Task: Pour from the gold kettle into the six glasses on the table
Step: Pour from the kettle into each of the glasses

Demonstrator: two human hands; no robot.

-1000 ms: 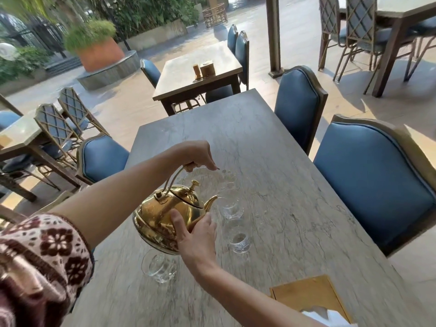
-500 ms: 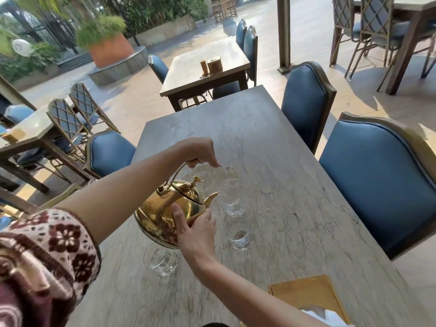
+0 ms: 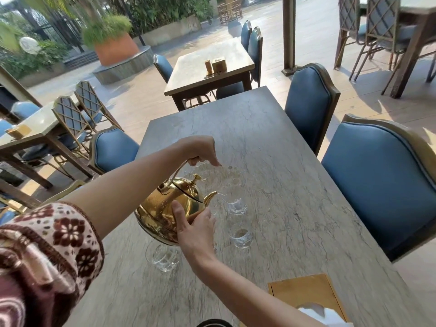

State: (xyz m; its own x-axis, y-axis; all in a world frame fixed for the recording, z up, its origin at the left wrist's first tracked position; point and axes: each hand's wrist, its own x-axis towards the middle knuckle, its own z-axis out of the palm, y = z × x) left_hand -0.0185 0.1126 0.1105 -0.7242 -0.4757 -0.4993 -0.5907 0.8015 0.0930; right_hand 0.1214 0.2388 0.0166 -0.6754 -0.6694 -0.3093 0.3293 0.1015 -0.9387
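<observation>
The gold kettle (image 3: 169, 208) hangs tilted above the grey marble table (image 3: 295, 185), spout pointing right toward a clear glass (image 3: 233, 201). My left hand (image 3: 200, 149) grips the kettle's arched handle from above. My right hand (image 3: 195, 230) presses against the kettle's lower side, thumb on the body. A second glass (image 3: 240, 232) stands just nearer than the first. Another glass (image 3: 162, 256) sits under the kettle's base, partly hidden. Faint outlines of more glasses (image 3: 226, 173) show beyond the spout; the kettle and hands hide others.
A wooden tissue box (image 3: 304, 293) with white tissue lies at the table's near right. Blue padded chairs (image 3: 382, 180) line the right side, and another chair (image 3: 113, 147) stands on the left. Other tables and chairs stand beyond.
The kettle and both hands have stayed over the same glass with the spout tilted. The view has shifted slightly, little else differs.
</observation>
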